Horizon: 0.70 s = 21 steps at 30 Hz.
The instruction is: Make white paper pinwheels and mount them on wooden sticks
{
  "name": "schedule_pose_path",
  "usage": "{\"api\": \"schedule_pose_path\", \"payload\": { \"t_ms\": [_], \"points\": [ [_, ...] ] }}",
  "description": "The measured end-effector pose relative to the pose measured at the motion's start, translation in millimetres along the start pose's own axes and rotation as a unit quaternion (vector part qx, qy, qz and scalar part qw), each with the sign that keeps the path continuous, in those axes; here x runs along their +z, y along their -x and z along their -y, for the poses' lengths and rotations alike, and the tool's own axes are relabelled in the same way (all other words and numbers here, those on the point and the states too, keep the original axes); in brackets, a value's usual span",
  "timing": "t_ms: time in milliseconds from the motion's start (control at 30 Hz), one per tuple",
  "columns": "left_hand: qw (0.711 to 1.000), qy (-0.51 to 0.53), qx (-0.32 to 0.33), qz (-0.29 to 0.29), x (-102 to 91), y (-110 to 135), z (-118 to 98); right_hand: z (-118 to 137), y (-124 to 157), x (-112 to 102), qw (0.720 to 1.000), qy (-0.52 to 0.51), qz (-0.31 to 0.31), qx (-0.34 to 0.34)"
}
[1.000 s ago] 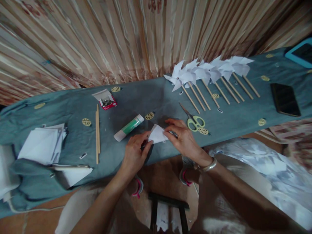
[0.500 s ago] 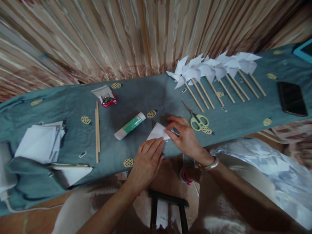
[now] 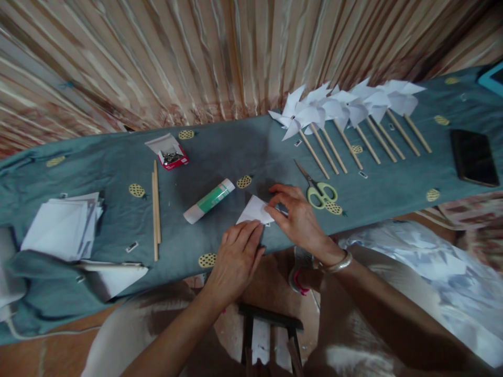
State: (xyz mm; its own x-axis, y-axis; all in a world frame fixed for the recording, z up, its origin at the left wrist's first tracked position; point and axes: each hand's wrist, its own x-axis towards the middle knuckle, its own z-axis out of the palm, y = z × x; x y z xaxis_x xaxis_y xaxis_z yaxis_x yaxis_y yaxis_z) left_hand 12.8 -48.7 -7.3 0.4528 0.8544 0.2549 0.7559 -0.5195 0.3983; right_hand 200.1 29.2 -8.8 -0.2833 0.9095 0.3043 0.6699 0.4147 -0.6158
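A folded piece of white paper (image 3: pixel 253 208) lies at the table's front edge between my hands. My left hand (image 3: pixel 238 256) rests with its fingers stretched out flat on the paper's lower edge. From the other side, my right hand (image 3: pixel 296 214) has thumb and forefinger closed on the paper's right corner. Beyond the left hand lies a glue stick (image 3: pixel 210 201) with a green label. Green-handled scissors (image 3: pixel 320 192) are just past the right hand, points away from me.
Several white paper pinwheels (image 3: pixel 340 112) on wooden sticks lie at the back right, near a black phone (image 3: pixel 474 157). To the left are a red box of metal pins (image 3: pixel 172 154), loose wooden sticks (image 3: pixel 156 214) and a stack of white paper (image 3: pixel 57 228).
My hands and the paper keep almost the same place. The right fingers have drawn slightly closer together at the paper's corner. The view has shifted slightly.
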Motion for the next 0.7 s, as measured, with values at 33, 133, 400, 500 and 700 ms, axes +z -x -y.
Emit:
{"api": "schedule_pose_path", "payload": {
  "t_ms": [33,133,400,500,700],
  "points": [
    [1.0,0.0,0.001,-0.001,-0.2,0,0,0,0,0,1.0,0.0,-0.001,-0.001],
    [1.0,-0.002,0.004,-0.003,-0.1,0,0,1,0,0,1.0,-0.001,-0.005,-0.002],
    [1.0,-0.008,-0.005,0.012,0.8,0,2,3,3,1,1.0,0.009,-0.012,-0.003],
    [1.0,-0.017,0.001,0.009,0.8,-1,2,5,11,0,1.0,0.015,-0.012,-0.016],
    [0.999,-0.031,0.011,0.003,0.1,-2,2,10,23,4,0.999,0.042,0.005,-0.004]
  ]
}}
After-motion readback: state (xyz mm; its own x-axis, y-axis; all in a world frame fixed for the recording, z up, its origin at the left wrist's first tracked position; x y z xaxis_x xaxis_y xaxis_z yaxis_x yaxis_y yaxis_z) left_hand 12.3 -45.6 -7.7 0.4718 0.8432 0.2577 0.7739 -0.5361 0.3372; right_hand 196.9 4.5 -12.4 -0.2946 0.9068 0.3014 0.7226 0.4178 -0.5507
